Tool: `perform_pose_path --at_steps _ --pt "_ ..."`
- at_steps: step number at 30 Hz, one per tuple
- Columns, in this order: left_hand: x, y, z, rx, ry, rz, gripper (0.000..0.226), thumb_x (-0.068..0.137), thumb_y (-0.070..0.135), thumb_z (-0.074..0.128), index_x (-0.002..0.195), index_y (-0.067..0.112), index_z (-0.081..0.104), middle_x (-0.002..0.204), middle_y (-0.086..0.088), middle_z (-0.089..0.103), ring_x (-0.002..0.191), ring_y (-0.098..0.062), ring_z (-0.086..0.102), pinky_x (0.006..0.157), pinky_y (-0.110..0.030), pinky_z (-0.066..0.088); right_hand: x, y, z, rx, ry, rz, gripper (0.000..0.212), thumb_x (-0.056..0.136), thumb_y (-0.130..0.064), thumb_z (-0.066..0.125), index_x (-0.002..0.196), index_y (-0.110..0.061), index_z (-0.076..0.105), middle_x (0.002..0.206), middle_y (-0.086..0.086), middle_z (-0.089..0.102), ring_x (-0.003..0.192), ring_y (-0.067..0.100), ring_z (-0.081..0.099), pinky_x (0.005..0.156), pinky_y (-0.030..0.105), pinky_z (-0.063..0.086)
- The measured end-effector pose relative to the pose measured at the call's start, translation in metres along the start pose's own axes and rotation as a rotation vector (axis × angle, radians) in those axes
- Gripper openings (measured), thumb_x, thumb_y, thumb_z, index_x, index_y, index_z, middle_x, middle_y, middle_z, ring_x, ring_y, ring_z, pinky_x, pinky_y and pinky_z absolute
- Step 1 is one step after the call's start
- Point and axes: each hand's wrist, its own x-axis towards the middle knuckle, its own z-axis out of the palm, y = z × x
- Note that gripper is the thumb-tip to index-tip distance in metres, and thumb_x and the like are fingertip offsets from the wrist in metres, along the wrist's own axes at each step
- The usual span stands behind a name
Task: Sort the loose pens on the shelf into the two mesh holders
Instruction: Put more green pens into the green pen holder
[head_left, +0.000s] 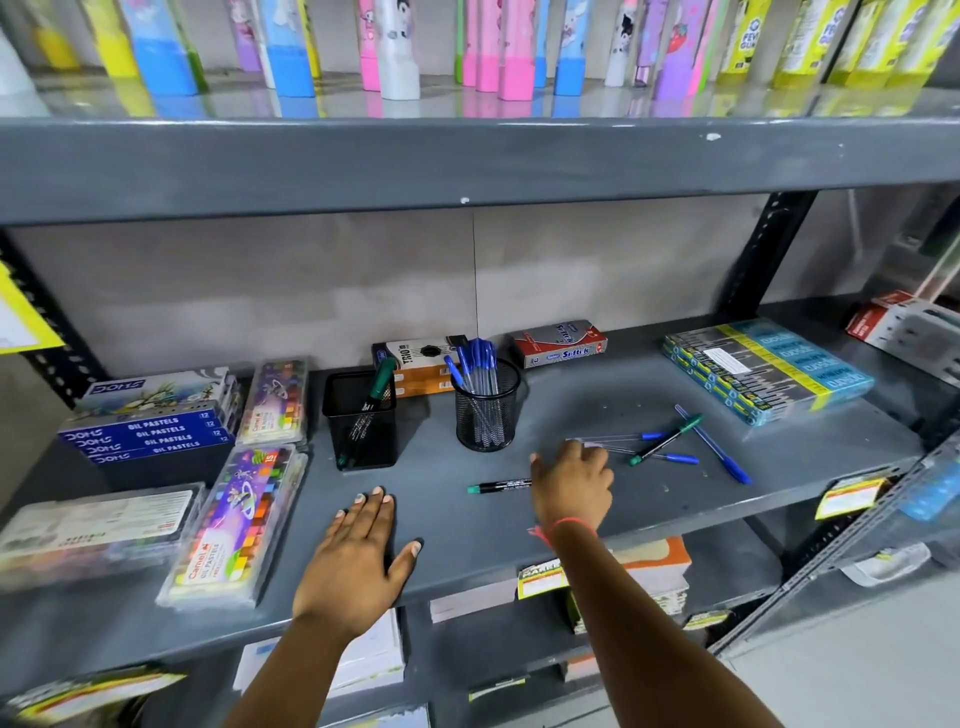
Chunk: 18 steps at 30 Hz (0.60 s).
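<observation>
So there's a grey metal shelf (649, 514) with two black mesh holders sitting toward the far middle. The square holder (360, 423) on the left has a green-capped marker leaning in it, and the round holder (487, 410) just to its right is stuffed with blue-capped pens.

The left hand (358, 561) is flat on the near part of the shelf, fingers spread, holding nothing. The right hand (571, 486) is reaching over the loose pile to the right of the round holder; its fingers curl down at the ends of the clear pens, but honestly I can't tell if it's actually gripping one.

Loose stuff: a black marker with a green cap (500, 487) lies just left of the right hand, near the front. Further right, a green marker (666, 439) lies across a couple of blue-capped clear pens (675, 458), and a blue pen (714, 444) lies diagonally at the right edge of the pile.

Oil pastel boxes (150, 434) are stacked on the left, and a teal and yellow pack (769, 371) sits far right.
</observation>
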Motion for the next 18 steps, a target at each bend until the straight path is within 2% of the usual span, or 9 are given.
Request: perform_pose_path --at_steps 3,5,9,11,14,16,18 --pt "0.001 0.0 0.0 -0.003 -0.008 0.007 0.124 0.043 0.081 -0.031 0.144 0.017 0.003 0.155 0.0 0.001 0.14 -0.013 -0.002 0.106 -0.024 -0.009 0.002 -0.001 -0.001 0.005 -0.103 -0.008 0.038 0.088 -0.022 0.051 0.121 -0.004 0.047 0.129 0.02 0.043 0.114 0.04 0.047 0.096 0.043 0.044" --pt "0.001 0.0 -0.002 -0.011 -0.018 0.011 0.119 0.049 0.085 -0.018 0.144 0.018 0.005 0.155 0.001 0.002 0.141 -0.013 -0.001 0.107 -0.024 -0.008 0.002 -0.008 -0.001 0.043 -0.13 -0.026 0.035 0.086 -0.007 0.045 0.12 -0.001 0.045 0.13 0.021 0.04 0.114 0.043 0.046 0.095 0.044 0.045" --pt "0.001 -0.004 -0.007 -0.032 -0.012 -0.022 0.077 0.085 0.065 0.016 0.144 0.016 0.005 0.155 -0.001 0.002 0.141 -0.014 0.0 0.11 -0.026 -0.004 -0.002 -0.013 -0.001 0.078 -0.159 -0.101 0.045 0.085 0.001 0.044 0.129 -0.007 0.038 0.132 0.023 0.039 0.116 0.045 0.047 0.094 0.045 0.046" --pt "-0.001 -0.011 -0.008 -0.03 0.005 -0.061 0.07 0.091 0.056 0.025 0.144 0.015 0.003 0.155 -0.002 0.001 0.141 -0.014 -0.001 0.111 -0.027 -0.003 -0.001 -0.016 0.0 0.103 -0.203 -0.108 0.052 0.085 0.001 0.044 0.134 -0.01 0.034 0.131 0.024 0.045 0.118 0.044 0.047 0.096 0.045 0.046" --pt "-0.003 -0.02 -0.008 -0.023 0.02 -0.081 0.078 0.086 0.065 0.017 0.144 0.015 0.001 0.154 0.0 -0.003 0.141 -0.014 -0.002 0.11 -0.026 -0.004 0.001 -0.035 -0.012 0.489 -0.188 -0.006 0.064 0.082 0.003 0.047 0.141 -0.016 0.028 0.129 0.026 0.052 0.113 0.043 0.052 0.097 0.05 0.048" --pt "-0.003 -0.02 -0.008 -0.021 0.038 -0.079 0.102 0.065 0.081 -0.006 0.144 0.016 0.0 0.152 0.003 -0.006 0.141 -0.014 -0.002 0.107 -0.024 -0.006 0.0 -0.06 -0.03 0.799 -0.117 -0.001 0.074 0.083 0.006 0.051 0.145 -0.021 0.022 0.133 0.023 0.049 0.115 0.038 0.054 0.099 0.051 0.048" --pt "-0.003 -0.019 -0.008 -0.021 0.038 -0.085 0.123 0.045 0.084 -0.025 0.144 0.016 0.001 0.154 0.001 -0.001 0.141 -0.014 -0.001 0.106 -0.024 -0.007 -0.006 -0.091 -0.051 1.016 -0.058 -0.115 0.078 0.084 0.012 0.05 0.145 -0.025 0.021 0.138 0.019 0.044 0.119 0.034 0.052 0.101 0.049 0.048"
